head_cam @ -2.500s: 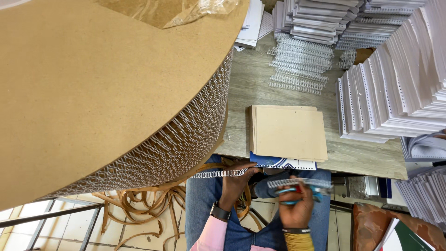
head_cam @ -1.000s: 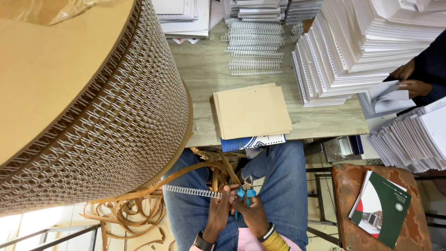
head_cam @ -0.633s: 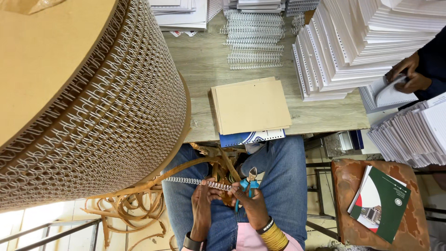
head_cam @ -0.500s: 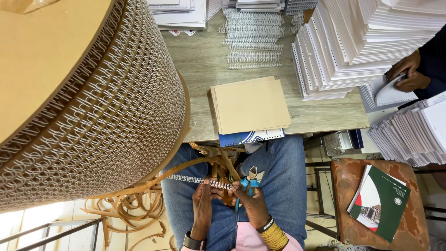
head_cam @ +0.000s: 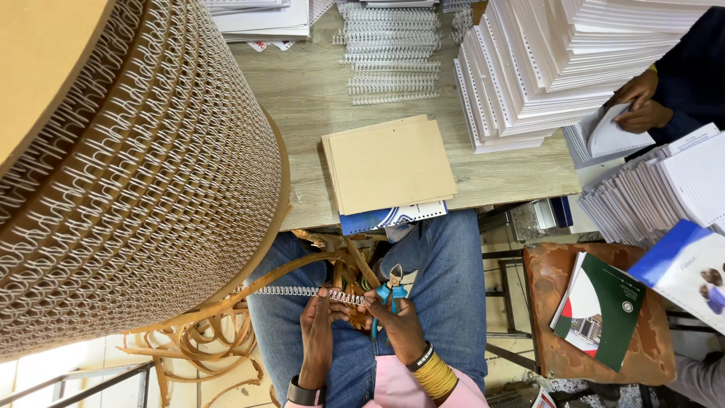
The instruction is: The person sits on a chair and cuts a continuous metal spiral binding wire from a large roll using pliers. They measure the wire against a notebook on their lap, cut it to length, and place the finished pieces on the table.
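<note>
Over my lap, my left hand [head_cam: 317, 332] pinches a strip of white wire binding comb [head_cam: 291, 291] that runs off to the left toward a huge spool of the same wire [head_cam: 143, 174]. My right hand [head_cam: 394, 326] grips blue-handled cutting pliers [head_cam: 390, 289], their jaws pointing up just right of the strip's end. Brown paper backing ribbon [head_cam: 249, 291] curls from the spool past my hands and piles on the floor.
On the wooden table [head_cam: 302, 91] lie a stack of brown cover boards [head_cam: 389, 162] over a blue spiral notebook [head_cam: 393, 217], cut wire combs [head_cam: 391, 53] and tall stacks of white punched paper [head_cam: 544, 68]. Another person's hands [head_cam: 638, 102] handle sheets at right. A stool holds booklets [head_cam: 600, 310].
The view has dropped and swung so that my lap is central. My hands came together on the wire strip, and the pliers now sit at its right end.
</note>
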